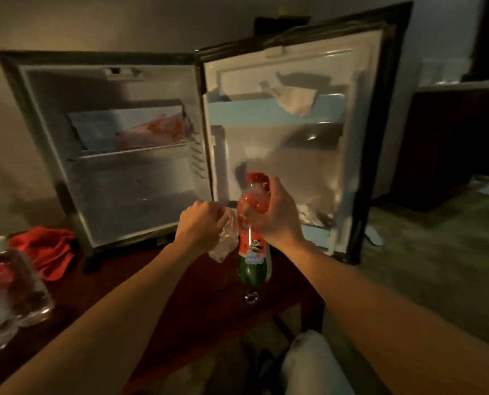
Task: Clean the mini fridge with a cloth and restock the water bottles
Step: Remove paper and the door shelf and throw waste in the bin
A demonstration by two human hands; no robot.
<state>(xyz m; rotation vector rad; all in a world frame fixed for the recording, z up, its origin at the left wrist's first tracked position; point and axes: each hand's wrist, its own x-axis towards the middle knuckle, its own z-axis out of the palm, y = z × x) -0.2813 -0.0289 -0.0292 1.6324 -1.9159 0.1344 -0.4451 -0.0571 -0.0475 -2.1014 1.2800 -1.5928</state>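
Note:
The mini fridge (55,115) stands open on a dark red table, its door (380,109) swung out to the right. My right hand (274,215) grips the neck of a red-capped bottle (253,260) with a green and red label, held upright in front of the door. My left hand (202,223) is closed on a crumpled clear plastic wrap (226,240), touching the bottle's left side. A white cloth (294,99) hangs over the door's upper shelf. A red cloth (49,249) lies left of the fridge.
A pack of clear bottles (9,286) in plastic wrap sits at the table's left front. A red and white packet (157,132) lies on the fridge's upper shelf. Dark furniture (451,143) stands at the right, with carpet below. My knee (308,363) shows at the bottom.

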